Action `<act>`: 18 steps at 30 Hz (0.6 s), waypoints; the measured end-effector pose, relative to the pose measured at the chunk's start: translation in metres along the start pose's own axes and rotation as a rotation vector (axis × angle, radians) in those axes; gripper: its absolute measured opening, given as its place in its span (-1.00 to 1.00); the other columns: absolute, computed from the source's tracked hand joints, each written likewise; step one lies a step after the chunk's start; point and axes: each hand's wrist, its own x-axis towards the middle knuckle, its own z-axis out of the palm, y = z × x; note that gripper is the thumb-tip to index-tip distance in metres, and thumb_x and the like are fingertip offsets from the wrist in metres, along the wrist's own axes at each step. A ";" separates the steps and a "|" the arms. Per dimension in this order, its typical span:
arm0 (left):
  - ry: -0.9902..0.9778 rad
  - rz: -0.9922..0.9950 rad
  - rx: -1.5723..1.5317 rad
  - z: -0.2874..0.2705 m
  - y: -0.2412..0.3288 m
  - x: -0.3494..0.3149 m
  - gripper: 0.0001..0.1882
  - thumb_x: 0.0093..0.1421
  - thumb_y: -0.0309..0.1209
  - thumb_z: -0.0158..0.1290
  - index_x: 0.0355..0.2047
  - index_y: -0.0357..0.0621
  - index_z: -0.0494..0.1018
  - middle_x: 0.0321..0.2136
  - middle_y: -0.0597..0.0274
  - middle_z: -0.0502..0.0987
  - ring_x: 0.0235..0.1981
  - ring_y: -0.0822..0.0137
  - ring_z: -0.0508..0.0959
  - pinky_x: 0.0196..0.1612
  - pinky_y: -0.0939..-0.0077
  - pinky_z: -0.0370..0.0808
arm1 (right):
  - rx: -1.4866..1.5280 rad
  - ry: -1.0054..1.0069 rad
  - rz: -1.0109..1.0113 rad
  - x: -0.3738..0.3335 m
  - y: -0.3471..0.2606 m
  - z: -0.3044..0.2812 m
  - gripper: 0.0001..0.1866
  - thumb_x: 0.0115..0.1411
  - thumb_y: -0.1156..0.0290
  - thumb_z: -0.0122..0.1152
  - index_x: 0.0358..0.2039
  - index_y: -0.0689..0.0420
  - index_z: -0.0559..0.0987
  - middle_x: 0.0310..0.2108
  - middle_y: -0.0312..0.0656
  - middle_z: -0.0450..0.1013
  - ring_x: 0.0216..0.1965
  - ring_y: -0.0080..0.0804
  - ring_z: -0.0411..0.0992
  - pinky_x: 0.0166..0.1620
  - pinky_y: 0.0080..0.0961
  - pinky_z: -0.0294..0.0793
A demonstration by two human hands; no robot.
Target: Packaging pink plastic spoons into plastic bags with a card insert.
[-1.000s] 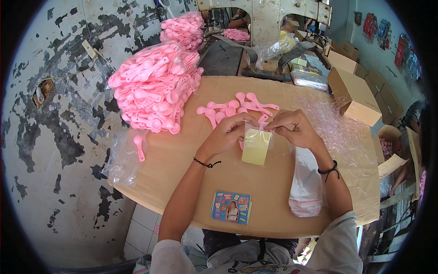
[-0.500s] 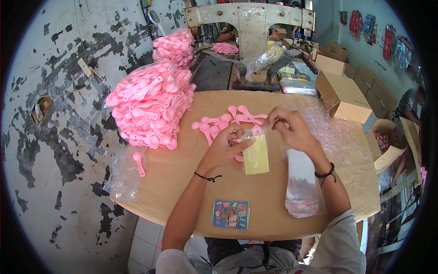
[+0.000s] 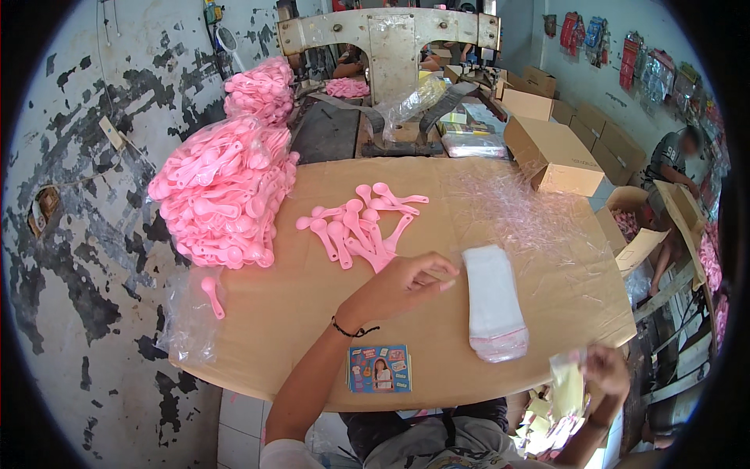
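Note:
My left hand (image 3: 410, 283) hovers over the middle of the table with its fingers loosely bent and apart, nothing visible in them. It is just nearer to me than a loose heap of pink plastic measuring spoons (image 3: 355, 223). Beyond the table's right front edge, my right hand (image 3: 608, 370) is pinched on a clear plastic packet with a yellow card (image 3: 568, 383), slightly blurred. Under it lies a pile of similar pale packets (image 3: 539, 426). A stack of clear plastic bags (image 3: 494, 301) lies right of my left hand. In front of me is a stack of blue printed cards (image 3: 380, 369).
Large clear bags full of pink spoons (image 3: 219, 191) stand at the left. One spoon (image 3: 211, 297) lies on clear plastic there. Plastic strips (image 3: 531, 203) litter the right side. A metal press frame (image 3: 391, 47), cardboard boxes (image 3: 555, 152) and another person (image 3: 672, 156) are beyond.
My right hand has carried the yellow-card packet from the table's middle down past its right front edge. My left hand has let go of the packet. The view has shifted right.

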 end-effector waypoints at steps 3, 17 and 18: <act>-0.101 -0.039 0.299 0.011 0.003 0.003 -0.68 0.27 -0.44 0.03 0.03 -0.19 0.37 0.04 0.04 0.48 -0.08 0.15 0.59 0.01 0.40 0.51 | 0.208 0.298 0.311 -0.081 0.136 -0.035 -0.71 0.05 0.30 0.41 -0.32 0.18 0.53 -0.55 -0.39 0.40 -0.54 -0.67 0.31 -0.49 -0.67 0.30; -0.233 0.148 0.607 0.059 -0.025 0.000 -0.46 0.26 -0.16 0.04 0.18 -0.14 0.30 0.32 0.05 0.12 0.35 0.02 0.08 0.34 0.23 0.14 | -0.109 0.263 -0.069 0.103 -0.049 0.100 -0.64 0.21 0.34 0.22 -0.06 0.29 0.48 -0.24 -0.18 0.46 -0.23 -0.54 0.42 -0.28 -0.61 0.43; -0.230 0.170 0.607 0.057 -0.031 -0.001 -0.46 0.26 -0.15 0.04 0.18 -0.14 0.30 0.32 0.05 0.12 0.34 0.02 0.08 0.34 0.23 0.13 | -0.321 0.173 -0.167 0.122 -0.052 0.113 -0.65 0.18 0.35 0.26 -0.11 0.31 0.49 -0.27 -0.14 0.48 -0.28 -0.55 0.43 -0.33 -0.60 0.44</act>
